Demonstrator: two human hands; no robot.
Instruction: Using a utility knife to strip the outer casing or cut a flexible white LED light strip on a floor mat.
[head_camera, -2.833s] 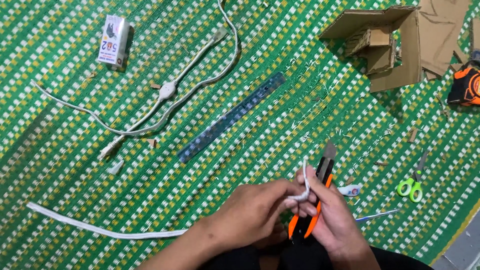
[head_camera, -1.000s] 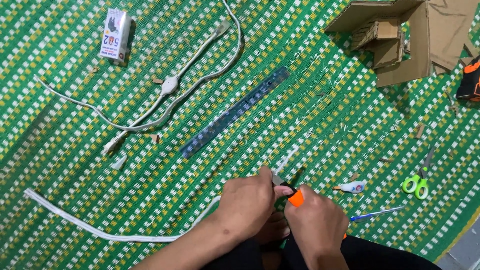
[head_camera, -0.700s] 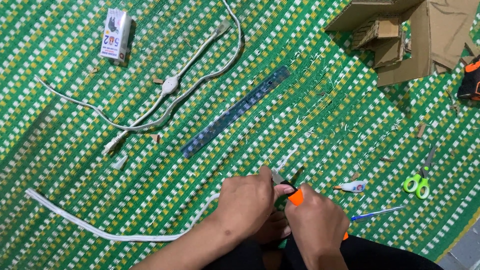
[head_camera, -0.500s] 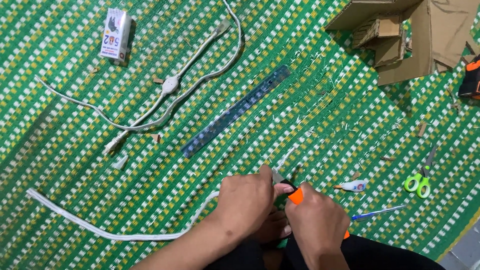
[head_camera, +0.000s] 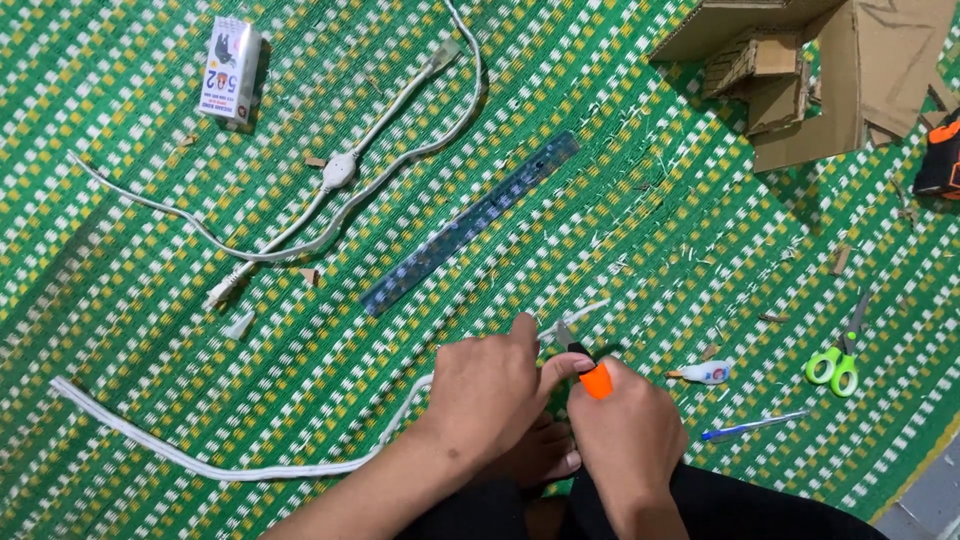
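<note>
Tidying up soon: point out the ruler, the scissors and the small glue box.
ruler (head_camera: 470, 224), head view, middle of the strip
scissors (head_camera: 838, 360), head view, green handles
glue box (head_camera: 230, 70), head view, top face

Ruler (head_camera: 470, 224) between cord (head_camera: 330, 190) and scissors (head_camera: 838, 358)

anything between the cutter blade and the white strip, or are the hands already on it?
Nothing visible: the left hand pins the flat white strip on the green woven mat, and the right hand holds the orange utility knife against its end.
</note>
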